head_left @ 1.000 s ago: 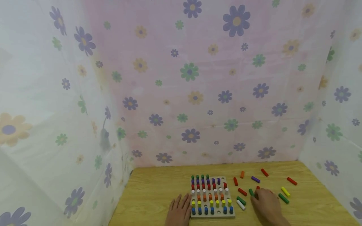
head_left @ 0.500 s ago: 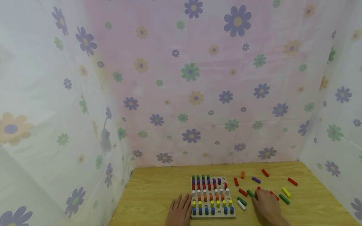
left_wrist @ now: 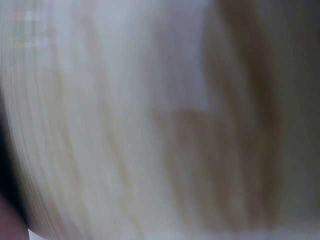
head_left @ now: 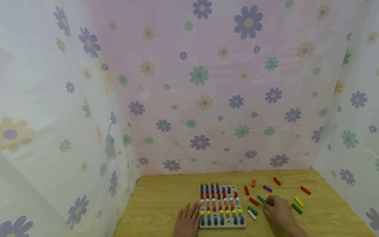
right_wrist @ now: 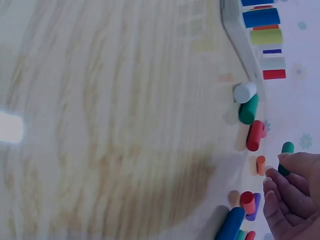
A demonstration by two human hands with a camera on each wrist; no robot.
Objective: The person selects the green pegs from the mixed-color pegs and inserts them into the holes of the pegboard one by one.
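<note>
My right hand (head_left: 279,210) pinches a green peg (head_left: 260,198) between thumb and finger, over the loose pegs on the table's right side. In the right wrist view the green peg (right_wrist: 287,148) sticks out past the thumb of the right hand (right_wrist: 295,197). My left hand (head_left: 187,221) rests flat on the table, fingers straight, at the left edge of a pegboard (head_left: 222,226). Rows of green, purple, red, white, orange, yellow and blue pegs stand upright in the board, with several bare holes. The left wrist view is a blur of wood grain.
Loose pegs lie around the right hand: a white peg (head_left: 252,215), a green peg (head_left: 252,210), a red peg (head_left: 253,201), a purple peg (head_left: 267,188) and a yellow peg (head_left: 299,201). A blue peg (right_wrist: 231,224) shows in the right wrist view. Flower-patterned cloth encloses the wooden table (head_left: 165,191).
The green peg in my right hand has shifted up and left, and more of it now shows beyond the fingers. My left hand and the pegboard have stayed put.
</note>
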